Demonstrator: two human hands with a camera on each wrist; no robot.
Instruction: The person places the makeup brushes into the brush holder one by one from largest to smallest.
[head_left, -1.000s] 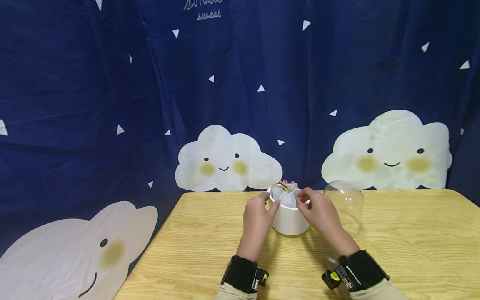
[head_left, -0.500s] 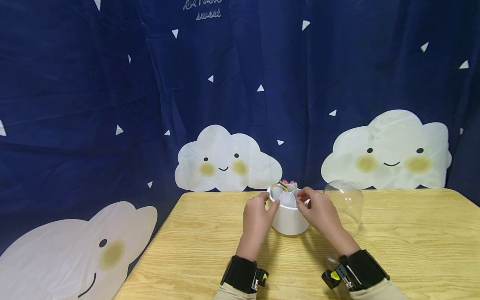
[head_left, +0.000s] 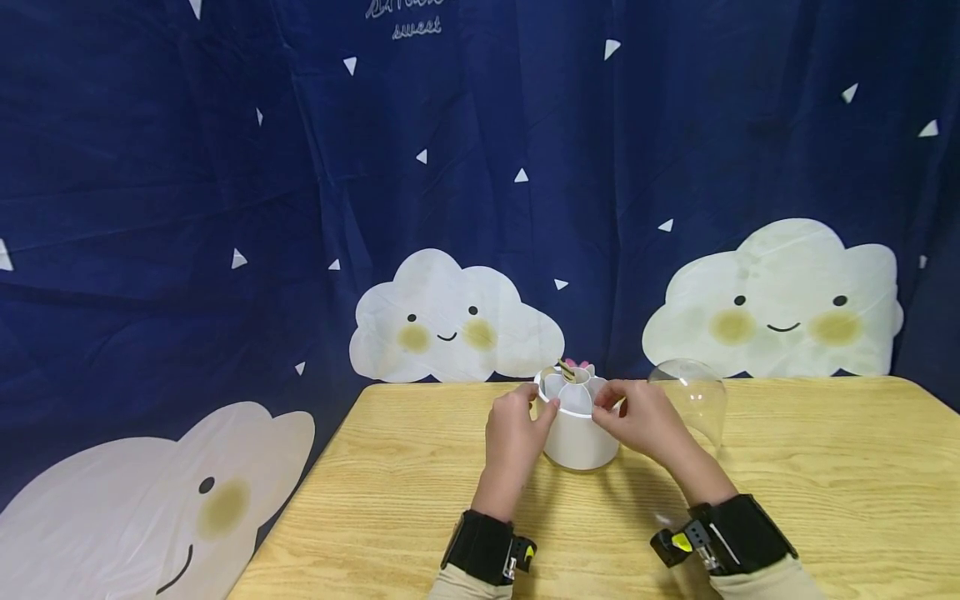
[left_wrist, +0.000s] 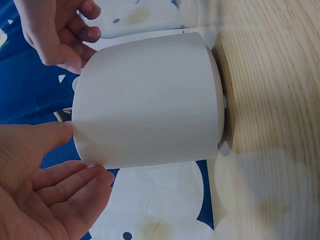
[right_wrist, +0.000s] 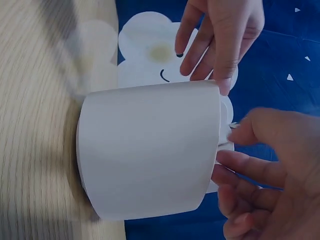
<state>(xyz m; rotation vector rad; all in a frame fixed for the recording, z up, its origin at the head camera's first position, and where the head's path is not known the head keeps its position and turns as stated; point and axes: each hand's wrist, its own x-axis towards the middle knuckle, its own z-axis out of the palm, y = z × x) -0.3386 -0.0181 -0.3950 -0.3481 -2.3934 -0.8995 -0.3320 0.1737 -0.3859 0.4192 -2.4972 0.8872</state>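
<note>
A white cylinder (head_left: pixel 579 442) stands upright on the table in the head view. A pale, petal-shaped insert (head_left: pixel 576 397) sits inside its rim, with a gold-and-dark striped piece (head_left: pixel 567 372) sticking up at its centre. My left hand (head_left: pixel 516 425) holds the rim at the left, thumb at the front edge and fingers round the side. On the right, my right hand (head_left: pixel 637 414) pinches the insert's edge by the rim with thumb and fingertips. The right wrist view shows that thumb (right_wrist: pixel 250 130) on a pale edge just past the rim. Something pink (head_left: pixel 576 363) shows behind the cylinder.
A clear dome (head_left: pixel 697 400) stands on the wooden table (head_left: pixel 825 467) just right of the cylinder, partly behind my right hand. Behind the table's far edge hangs a dark blue curtain (head_left: pixel 480 125) with smiling clouds.
My right wrist has swung slightly outward to the right, and its fingertips have dipped a little at the rim. The left hand and the cylinder have kept their places.
</note>
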